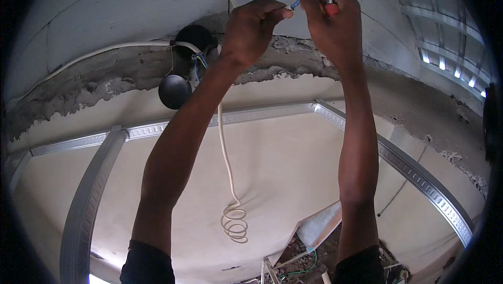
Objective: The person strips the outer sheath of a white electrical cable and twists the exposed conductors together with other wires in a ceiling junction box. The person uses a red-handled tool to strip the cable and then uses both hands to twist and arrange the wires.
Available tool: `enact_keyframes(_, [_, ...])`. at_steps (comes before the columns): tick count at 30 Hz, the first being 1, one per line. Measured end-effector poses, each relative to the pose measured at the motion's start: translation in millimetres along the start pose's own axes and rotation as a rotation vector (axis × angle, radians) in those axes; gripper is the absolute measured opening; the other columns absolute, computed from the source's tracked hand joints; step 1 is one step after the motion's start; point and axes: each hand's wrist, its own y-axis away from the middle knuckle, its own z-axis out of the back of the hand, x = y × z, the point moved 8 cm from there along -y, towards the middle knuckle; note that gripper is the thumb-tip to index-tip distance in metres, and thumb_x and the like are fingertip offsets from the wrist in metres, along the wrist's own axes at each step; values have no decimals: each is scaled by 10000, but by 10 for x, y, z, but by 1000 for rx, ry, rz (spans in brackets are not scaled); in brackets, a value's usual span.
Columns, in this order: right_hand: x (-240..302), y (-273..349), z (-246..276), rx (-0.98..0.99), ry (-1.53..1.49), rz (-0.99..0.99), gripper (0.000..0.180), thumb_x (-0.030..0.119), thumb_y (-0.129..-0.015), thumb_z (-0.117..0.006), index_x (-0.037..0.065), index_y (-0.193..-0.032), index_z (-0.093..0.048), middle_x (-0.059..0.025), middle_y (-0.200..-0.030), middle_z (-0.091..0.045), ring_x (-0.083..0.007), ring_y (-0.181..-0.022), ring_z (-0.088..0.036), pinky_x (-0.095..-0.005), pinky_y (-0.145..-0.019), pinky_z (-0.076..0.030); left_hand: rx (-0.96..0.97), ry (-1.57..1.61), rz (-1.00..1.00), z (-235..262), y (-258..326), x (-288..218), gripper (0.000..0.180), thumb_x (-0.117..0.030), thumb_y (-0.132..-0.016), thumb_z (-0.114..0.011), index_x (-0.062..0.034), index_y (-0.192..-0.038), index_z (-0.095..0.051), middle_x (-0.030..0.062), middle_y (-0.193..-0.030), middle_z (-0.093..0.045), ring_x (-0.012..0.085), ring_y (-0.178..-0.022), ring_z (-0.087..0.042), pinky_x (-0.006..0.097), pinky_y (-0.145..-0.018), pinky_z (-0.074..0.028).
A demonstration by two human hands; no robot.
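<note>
Dim, small glare at right; edges bent, perhaps soft.

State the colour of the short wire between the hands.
The wire is mostly blue, showing best in the head view.

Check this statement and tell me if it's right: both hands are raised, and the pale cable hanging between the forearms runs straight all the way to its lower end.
Not quite. The head view shows the pale cable ending in loose loops, not straight. The left hand and right hand are raised, and the cable hangs where you say.
</note>
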Motion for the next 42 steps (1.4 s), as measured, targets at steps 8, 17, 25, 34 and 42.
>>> enact_keyframes(8, [-895, 299, -50, -11, -779, -753, 297, 295, -923, -656, 1, -917, -617, -59, -663, -568, -126, -637, -549, -268, -547, -411, 276, -353, -237, -67, -159, 66, 141, -180, -925, -593, -83, -938, -695, 113, -787, -684, 209, -616, -642, 337, -629, -489])
enact_keyframes(17, [-1069, 676, 26, -132, -491, -609, 277, 268, -907, -658, 15, -1015, -620, -110, -825, -654, -234, -754, -660, -363, -648, -520, 380, -174, 56, -193, -233, 288, 259, -258, -992, -496, -67, -992, -672, 101, -744, -590, 177, -609, -498, 337, -642, -444])
enact_keyframes(25, [-1005, 802, -185, 83, 247, -420, 310, 105, -782, -666, -66, -1003, -531, -233, -812, -622, -399, -795, -642, -475, -708, -502, 321, -87, 8, -315, -298, 346, 231, -232, -982, -543, -66, -1080, -670, 15, -694, -543, 103, -621, -433, 282, -595, -391])
enact_keyframes(34, [-913, 627, -395, 83, 301, -167, 319, 61, -753, -641, -66, -995, -476, -256, -886, -538, -425, -878, -565, -533, -738, -459, 326, -90, -4, -306, -257, 343, 241, -237, -983, -543, -33, -1064, -643, -16, -707, -520, 73, -661, -411, 258, -602, -387])
enact_keyframes(42, [-879, 533, -400, 50, 378, -145, 323, 94, -794, -676, -77, -999, -495, -266, -876, -578, -436, -837, -598, -502, -746, -475, 289, -113, -30, -277, -278, 321, 222, -205, -973, -511, -90, -1027, -693, 107, -693, -622, 206, -557, -530, 361, -596, -431])
